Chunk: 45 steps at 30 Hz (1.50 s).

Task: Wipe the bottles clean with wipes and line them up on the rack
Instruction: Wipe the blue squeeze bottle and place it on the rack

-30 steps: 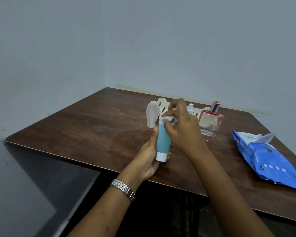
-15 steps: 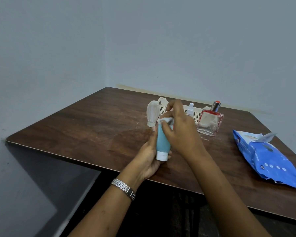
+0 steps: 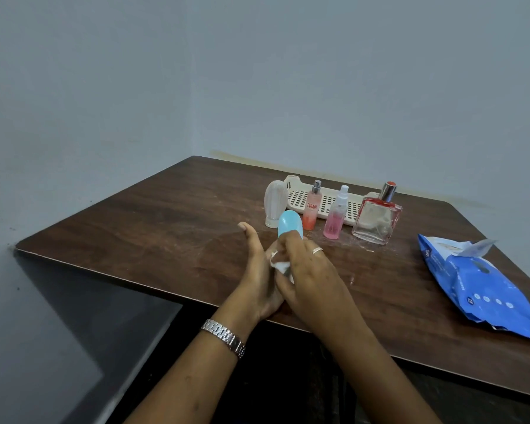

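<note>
blue bottle [image 3: 289,229] stands rounded end up between the two hands, with only its top showing above the right hand's fingers [image 3: 289,244]. no bottle is on the rack [image 3: 325,199] yet, so i judge the task to be early, at the wiping step. the right hand [image 3: 309,276] is clenched round a crumpled white wipe [image 3: 278,264] and presses it to the bottle's lower body. the left hand [image 3: 259,280] lies against the bottle's left side, thumb stretched up and free. its other fingers are hidden behind the right hand, so i cannot tell whether they wrap the bottle.

to do this well, steady the base with the left fingers and draw the wipe in full strokes up to the rounded tip. turn the bottle so the face away from the fingers gets covered too. just beyond the fingertips stand a white bottle [image 3: 274,206], an orange spray bottle [image 3: 312,209] and a pink spray bottle [image 3: 334,220]. a square glass bottle [image 3: 377,221] stands further right. short, close strokes would avoid knocking them. the wipes pack [image 3: 478,289] lies well right of the right hand.
</note>
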Motion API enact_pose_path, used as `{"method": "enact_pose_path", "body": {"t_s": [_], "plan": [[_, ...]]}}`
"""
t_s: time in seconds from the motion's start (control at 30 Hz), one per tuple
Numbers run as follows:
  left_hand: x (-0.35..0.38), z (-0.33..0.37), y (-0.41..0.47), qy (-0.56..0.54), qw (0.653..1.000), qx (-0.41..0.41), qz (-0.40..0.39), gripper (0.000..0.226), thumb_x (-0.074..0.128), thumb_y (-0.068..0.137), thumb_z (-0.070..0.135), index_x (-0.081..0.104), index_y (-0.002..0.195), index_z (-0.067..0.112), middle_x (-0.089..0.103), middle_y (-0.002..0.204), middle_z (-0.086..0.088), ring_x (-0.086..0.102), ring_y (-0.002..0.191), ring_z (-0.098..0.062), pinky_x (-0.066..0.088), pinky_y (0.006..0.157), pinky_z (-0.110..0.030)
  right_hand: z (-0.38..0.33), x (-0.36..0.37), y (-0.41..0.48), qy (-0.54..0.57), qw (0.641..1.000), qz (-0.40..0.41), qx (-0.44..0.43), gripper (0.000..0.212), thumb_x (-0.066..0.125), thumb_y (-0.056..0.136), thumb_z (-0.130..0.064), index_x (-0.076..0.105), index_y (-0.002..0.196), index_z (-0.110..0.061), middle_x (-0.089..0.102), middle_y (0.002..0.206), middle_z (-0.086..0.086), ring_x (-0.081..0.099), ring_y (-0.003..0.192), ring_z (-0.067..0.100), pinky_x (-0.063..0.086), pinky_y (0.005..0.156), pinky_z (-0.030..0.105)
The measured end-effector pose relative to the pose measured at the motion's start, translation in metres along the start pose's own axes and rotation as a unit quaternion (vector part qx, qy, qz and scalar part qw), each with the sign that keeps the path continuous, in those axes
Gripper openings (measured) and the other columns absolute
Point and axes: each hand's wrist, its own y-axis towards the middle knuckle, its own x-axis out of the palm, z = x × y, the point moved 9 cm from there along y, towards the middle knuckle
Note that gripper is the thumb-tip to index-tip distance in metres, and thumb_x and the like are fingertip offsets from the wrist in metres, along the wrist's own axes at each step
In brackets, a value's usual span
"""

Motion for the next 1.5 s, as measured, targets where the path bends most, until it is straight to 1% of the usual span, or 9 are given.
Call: {"method": "enact_pose_path", "body": {"t_s": [0.2,0.37,0.6,0.83,0.93,1.07,1.23,1.37,1.5], "plan": [[0.007,0.005,-0.003,-0.011,0.999,0.041,-0.014,0.091,0.017,0.070,0.082,0.066,0.111,0.018,0.071,0.106,-0.012,0.068,0.095,-0.022,0.055,0.081,-0.035,0.009,-0.021,0.029,0.022,0.998,0.058,0.008,0.033,0.059,0.083,-0.008,0.039,0.106,-0.021,0.057,0.095,0.007,0.056,0.083,0.022,0.047,0.070,0.035],[-0.001,0.002,0.003,0.027,0.998,0.049,0.016,0.090,0.024,0.063,0.082,0.067,0.101,0.013,0.061,0.082,-0.013,0.055,0.068,-0.019,0.045,0.061,-0.028,0.021,-0.036,0.049,0.048,0.994,0.086,0.040,0.032,0.057,0.085,-0.005,0.042,0.110,-0.015,0.065,0.100,0.006,0.062,0.091,0.023,0.050,0.077,0.036],[-0.001,0.004,-0.002,-0.002,0.998,0.059,0.015,0.093,0.023,0.066,0.081,0.063,0.120,0.016,0.069,0.111,-0.014,0.067,0.099,-0.025,0.053,0.086,-0.040,0.005,-0.018,0.033,0.041,0.997,0.061,-0.004,0.029,0.057,0.088,-0.011,0.039,0.108,-0.022,0.062,0.098,0.006,0.060,0.091,0.020,0.050,0.075,0.034],[-0.009,-0.003,0.000,0.001,1.000,0.017,0.021,0.104,0.015,0.066,0.091,0.064,0.104,0.007,0.066,0.078,-0.008,0.066,0.076,-0.020,0.052,0.074,-0.031,-0.016,-0.006,-0.006,-0.007,0.996,0.074,-0.055,0.021,0.061,0.081,-0.007,0.049,0.097,-0.014,0.058,0.075,0.004,0.047,0.079,0.013,0.039,0.067,0.022],[-0.011,-0.001,0.000,0.007,0.999,0.032,0.040,0.095,0.010,0.076,0.084,0.064,0.093,0.007,0.065,0.065,-0.006,0.066,0.062,-0.016,0.055,0.058,-0.024,-0.011,-0.015,-0.014,0.038,0.994,0.094,-0.035,0.026,0.066,0.078,0.001,0.050,0.095,-0.012,0.061,0.079,0.002,0.047,0.081,0.009,0.039,0.068,0.016],[-0.013,-0.001,0.001,-0.006,0.998,0.034,0.051,0.092,0.010,0.079,0.081,0.061,0.096,0.007,0.065,0.060,-0.007,0.066,0.053,-0.016,0.053,0.048,-0.022,-0.001,-0.016,-0.019,0.078,0.993,0.090,0.002,0.033,0.065,0.084,-0.005,0.042,0.097,-0.025,0.063,0.090,-0.007,0.051,0.086,0.003,0.036,0.074,0.005],[-0.015,-0.001,0.000,-0.020,0.997,0.029,0.065,0.102,0.019,0.064,0.088,0.063,0.110,0.008,0.067,0.080,-0.012,0.065,0.066,-0.023,0.054,0.061,-0.030,0.016,-0.022,-0.023,0.118,0.985,0.117,0.045,0.044,0.066,0.081,-0.002,0.041,0.098,-0.034,0.064,0.096,-0.014,0.058,0.091,0.001,0.045,0.077,0.011],[-0.019,-0.004,0.002,-0.032,0.996,0.022,0.076,0.108,0.021,0.055,0.088,0.060,0.117,0.009,0.060,0.072,-0.009,0.053,0.048,-0.015,0.040,0.037,-0.017,0.018,-0.025,-0.025,0.152,0.978,0.135,0.051,0.061,0.064,0.080,0.004,0.034,0.093,-0.048,0.065,0.097,-0.018,0.063,0.092,-0.001,0.053,0.074,0.020],[-0.026,-0.005,0.004,-0.054,0.993,0.018,0.100,0.108,0.016,0.067,0.089,0.054,0.128,0.009,0.055,0.067,-0.009,0.051,0.043,-0.015,0.035,0.035,-0.015,0.018,-0.023,-0.030,0.167,0.977,0.130,0.040,0.066,0.064,0.080,0.003,0.035,0.095,-0.054,0.066,0.097,-0.019,0.063,0.094,-0.004,0.053,0.077,0.019]]}}
